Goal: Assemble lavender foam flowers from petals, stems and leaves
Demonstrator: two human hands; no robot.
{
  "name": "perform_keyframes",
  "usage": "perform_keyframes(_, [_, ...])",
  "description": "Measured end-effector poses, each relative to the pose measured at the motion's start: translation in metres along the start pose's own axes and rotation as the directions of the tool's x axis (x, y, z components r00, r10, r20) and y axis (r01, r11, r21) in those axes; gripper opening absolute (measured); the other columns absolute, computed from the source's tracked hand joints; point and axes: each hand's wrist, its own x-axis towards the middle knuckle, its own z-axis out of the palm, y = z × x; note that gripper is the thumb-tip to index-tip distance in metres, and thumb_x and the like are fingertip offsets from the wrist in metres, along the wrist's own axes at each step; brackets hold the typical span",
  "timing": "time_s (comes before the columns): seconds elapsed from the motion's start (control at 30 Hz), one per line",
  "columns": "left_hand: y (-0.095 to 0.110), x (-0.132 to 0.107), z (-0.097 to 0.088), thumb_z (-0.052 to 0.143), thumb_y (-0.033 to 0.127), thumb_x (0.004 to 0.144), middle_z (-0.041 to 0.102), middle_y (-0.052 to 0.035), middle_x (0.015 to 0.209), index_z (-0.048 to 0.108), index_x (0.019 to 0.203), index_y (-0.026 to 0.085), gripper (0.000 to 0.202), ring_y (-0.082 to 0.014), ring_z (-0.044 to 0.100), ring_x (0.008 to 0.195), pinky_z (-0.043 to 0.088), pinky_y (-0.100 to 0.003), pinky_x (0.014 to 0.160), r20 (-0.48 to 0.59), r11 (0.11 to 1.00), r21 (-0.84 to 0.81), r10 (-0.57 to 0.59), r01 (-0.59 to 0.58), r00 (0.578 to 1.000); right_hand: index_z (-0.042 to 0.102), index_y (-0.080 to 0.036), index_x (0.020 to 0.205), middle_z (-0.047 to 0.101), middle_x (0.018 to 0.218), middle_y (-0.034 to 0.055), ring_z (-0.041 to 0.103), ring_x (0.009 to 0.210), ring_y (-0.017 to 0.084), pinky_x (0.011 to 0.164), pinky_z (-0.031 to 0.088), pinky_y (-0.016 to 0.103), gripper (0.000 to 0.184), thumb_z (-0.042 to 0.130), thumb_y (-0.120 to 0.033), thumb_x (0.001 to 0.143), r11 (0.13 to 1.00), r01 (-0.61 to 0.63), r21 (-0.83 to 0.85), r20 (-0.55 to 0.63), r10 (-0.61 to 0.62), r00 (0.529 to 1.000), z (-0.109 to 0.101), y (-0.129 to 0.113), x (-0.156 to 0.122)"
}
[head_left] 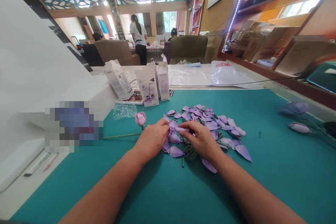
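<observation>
My left hand (153, 138) is closed, its fingertips pinching a partly built purple toy flower (172, 128). Between the thumb and fingers of my right hand (203, 138) is a light purple petal (182, 130), its tip against the flower. Loose purple petals (201, 112) lie heaped behind and around both hands. Below the right fingers sits a bunch of short green stem pieces (191, 152). Beside my left hand a pink-lilac flower bud (140, 118) stands out, and a long green stem (122, 135) runs left from that hand. My fingers hide part of the flower.
White printed boxes (147, 89) stand at the mat's back edge, near clear crumpled plastic (125, 111). Purple flowers on stems (298, 127) lie at the right. A pen (36, 165) rests at the left edge of the green mat (162, 196). People are farther back in the room.
</observation>
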Motion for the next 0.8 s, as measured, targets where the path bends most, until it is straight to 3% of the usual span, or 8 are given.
perform_keyframes(0.2, [0.0008, 0.0034, 0.0009, 0.034, 0.017, 0.096, 0.059, -0.005, 0.103, 0.058, 0.091, 0.016, 0.025, -0.0163, 0.06, 0.082, 0.048, -0.027, 0.072, 0.024, 0.999, 0.0, 0.038, -0.038, 0.999, 0.068, -0.021, 0.092, 0.07, 0.08, 0.003, 0.061, 0.071, 0.016, 0.065, 0.046, 0.026, 0.012, 0.061, -0.021, 0.081, 0.997, 0.004, -0.083, 0.012, -0.003, 1.0, 0.0015, 0.002, 0.0005])
perform_keyframes(0.8, [0.0006, 0.0026, 0.0059, 0.038, 0.01, 0.092, 0.057, -0.0056, 0.098, 0.056, 0.086, 0.015, 0.019, -0.0154, 0.058, 0.076, 0.048, -0.026, 0.069, 0.004, 0.996, 0.025, 0.084, -0.084, 0.996, 0.068, -0.022, 0.092, 0.069, 0.082, 0.003, 0.063, 0.074, 0.017, 0.067, 0.049, 0.027, 0.012, 0.061, -0.019, 0.083, 0.989, 0.059, -0.133, 0.03, -0.056, 0.998, -0.0003, 0.0026, 0.0005])
